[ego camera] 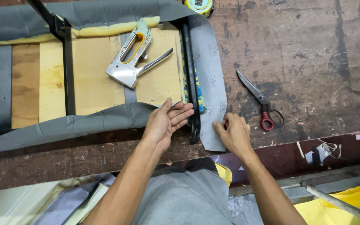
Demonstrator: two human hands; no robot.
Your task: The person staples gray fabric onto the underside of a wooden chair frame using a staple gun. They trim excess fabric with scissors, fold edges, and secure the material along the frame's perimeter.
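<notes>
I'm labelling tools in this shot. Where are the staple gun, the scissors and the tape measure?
Staple gun (126, 68): head view, on its metal body.
Scissors (258, 96): head view, near the pivot of its blades.
Tape measure (199, 5): head view, on its yellow case at the top edge.

Head camera looks down, close

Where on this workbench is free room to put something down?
Bare wood lies right of the scissors, up to the far edge near the tape measure. A narrow strip runs along the near edge below the grey fabric. It is crowded around the staple gun and both hands.
</notes>
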